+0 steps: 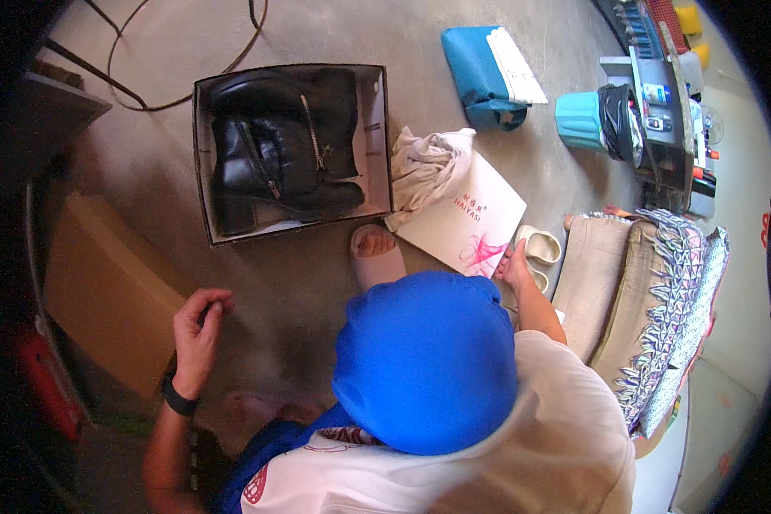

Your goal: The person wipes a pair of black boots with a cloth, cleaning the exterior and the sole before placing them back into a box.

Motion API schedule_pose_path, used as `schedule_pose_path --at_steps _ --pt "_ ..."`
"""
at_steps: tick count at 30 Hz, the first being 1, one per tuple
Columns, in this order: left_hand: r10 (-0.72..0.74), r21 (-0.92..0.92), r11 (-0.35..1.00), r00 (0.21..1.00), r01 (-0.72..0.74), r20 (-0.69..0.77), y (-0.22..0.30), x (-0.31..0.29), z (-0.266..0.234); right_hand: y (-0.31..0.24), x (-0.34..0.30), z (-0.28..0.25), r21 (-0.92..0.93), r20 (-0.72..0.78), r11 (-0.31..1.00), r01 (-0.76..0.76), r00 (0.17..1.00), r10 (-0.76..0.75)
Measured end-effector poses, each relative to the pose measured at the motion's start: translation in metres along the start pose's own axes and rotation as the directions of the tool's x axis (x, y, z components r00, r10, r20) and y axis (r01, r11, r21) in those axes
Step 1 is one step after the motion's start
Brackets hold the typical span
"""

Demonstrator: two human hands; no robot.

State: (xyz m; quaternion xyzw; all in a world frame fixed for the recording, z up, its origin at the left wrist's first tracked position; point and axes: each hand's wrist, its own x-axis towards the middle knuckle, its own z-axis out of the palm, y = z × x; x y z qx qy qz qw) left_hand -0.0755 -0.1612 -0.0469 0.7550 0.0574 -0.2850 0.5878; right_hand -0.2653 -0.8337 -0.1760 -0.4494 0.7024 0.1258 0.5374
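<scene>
My right hand grips the right edge of a white box lid with a pink drawing and print on it. A crumpled beige cloth rests against the lid's upper left part. To the left stands an open shoe box with a dark rim. Inside it, a pair of black zipped ankle boots lies on its side. Near the box's lower left, my left hand hovers with loosely curled fingers and nothing in them; a black band circles that wrist. Blue cloth bulges in front of my body.
My slippered foot is just below the box. Pale clogs sit right of the lid, by a cushioned seat. Farther off are a teal bag and a turquoise bin. A brown cardboard piece lies left.
</scene>
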Motion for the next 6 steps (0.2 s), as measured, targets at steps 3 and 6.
schedule_pose_path --at_steps 3,6 --pt "0.01 0.023 1.0 1.0 -0.01 -0.01 -0.006 0.0 -0.006 -0.013 -0.034 0.052 0.121 0.182 0.975 0.186 0.961 -0.206" --pt "0.03 0.075 0.997 1.0 -0.03 -0.003 0.017 0.0 -0.023 -0.031 -0.067 0.068 0.27 0.454 0.953 0.136 0.855 -0.251"
